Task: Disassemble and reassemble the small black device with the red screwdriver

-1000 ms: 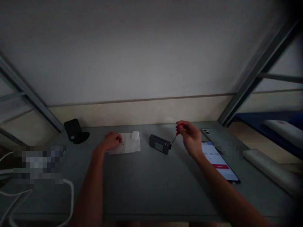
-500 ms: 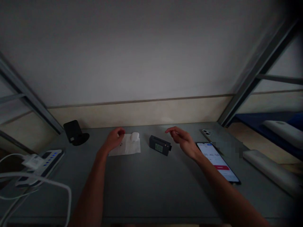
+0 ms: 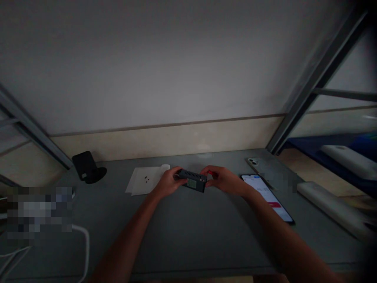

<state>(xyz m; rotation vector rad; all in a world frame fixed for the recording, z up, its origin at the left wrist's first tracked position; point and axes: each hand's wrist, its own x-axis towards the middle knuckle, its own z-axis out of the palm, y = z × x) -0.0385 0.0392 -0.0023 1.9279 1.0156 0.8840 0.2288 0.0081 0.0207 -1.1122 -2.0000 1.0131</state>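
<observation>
My left hand [image 3: 171,183] grips the left end of a dark box [image 3: 198,185] between thumb and fingers. The box has a row of vent slots along its top edge and a pale greenish label on the side facing me. At its other end, my right hand [image 3: 221,179] is closed with thumb and index finger pinching the box's edge. A small red spot shows by the right fingertips; I cannot make out what it is. Left of the box lies a white paper sheet [image 3: 140,184] with several tiny dark pieces [image 3: 146,179] on it. A white rounded object [image 3: 165,167] is partly hidden behind my left hand.
A black stand [image 3: 85,167] is at the back left. White cables [image 3: 86,247] run along the left side. To the right are a lit phone [image 3: 266,196], a second phone [image 3: 253,163] and a long pale object [image 3: 326,206]. Metal posts [image 3: 297,122] flank the grey table [image 3: 188,239].
My left hand has left the paper and moved right onto the box. My right hand has come in from the right to the box's end. The box now appears slightly left and raised.
</observation>
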